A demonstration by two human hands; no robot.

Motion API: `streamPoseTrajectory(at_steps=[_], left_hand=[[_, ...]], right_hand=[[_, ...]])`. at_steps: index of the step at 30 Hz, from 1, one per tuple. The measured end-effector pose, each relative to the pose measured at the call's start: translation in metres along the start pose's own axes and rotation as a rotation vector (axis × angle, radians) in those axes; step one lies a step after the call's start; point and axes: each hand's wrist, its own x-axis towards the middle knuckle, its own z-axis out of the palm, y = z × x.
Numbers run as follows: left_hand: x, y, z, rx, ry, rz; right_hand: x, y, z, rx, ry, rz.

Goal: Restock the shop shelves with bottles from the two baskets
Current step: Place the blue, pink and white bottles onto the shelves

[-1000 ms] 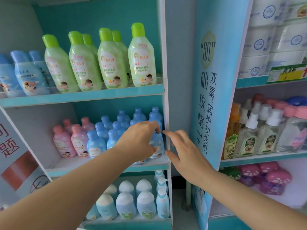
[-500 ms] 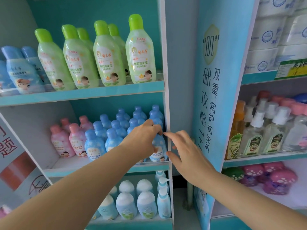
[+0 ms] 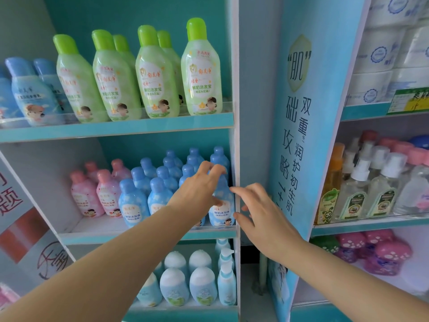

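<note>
My left hand (image 3: 199, 189) reaches into the middle shelf (image 3: 92, 238) and grips the front right blue bottle (image 3: 221, 210), fingers curled over its cap and thumb on its front. The bottle stands upright at the shelf's front edge, against the right side wall. Several more blue bottles (image 3: 134, 201) stand in rows to its left and behind it. My right hand (image 3: 260, 212) hovers with fingers spread just right of the white shelf wall (image 3: 236, 147), index fingertip near the bottle's shoulder. No basket is in view.
Pink bottles (image 3: 84, 196) fill the middle shelf's left side. Green bottles (image 3: 199, 70) line the top shelf, white-capped bottles (image 3: 202, 284) the bottom one. A blue sign panel (image 3: 299, 112) separates a right-hand shelf unit with spray bottles (image 3: 380, 189).
The view has shifted slightly. My left hand's fingers have spread a little over the blue bottle's cap. My right hand stays beside the shelf wall.
</note>
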Motion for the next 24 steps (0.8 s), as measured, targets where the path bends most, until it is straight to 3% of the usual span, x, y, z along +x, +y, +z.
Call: streamPoseTrajectory(at_steps=[12,24], left_hand=[[0.007,0.003,0.007,-0.242,0.062,-0.251],[0.009,0.002,0.004,-0.220,0.044,-0.266]], right_hand=[[-0.001,-0.007,0.007,0.052,-0.003,-0.016],[-0.002,-0.003,0.014,0.059,0.014,-0.028]])
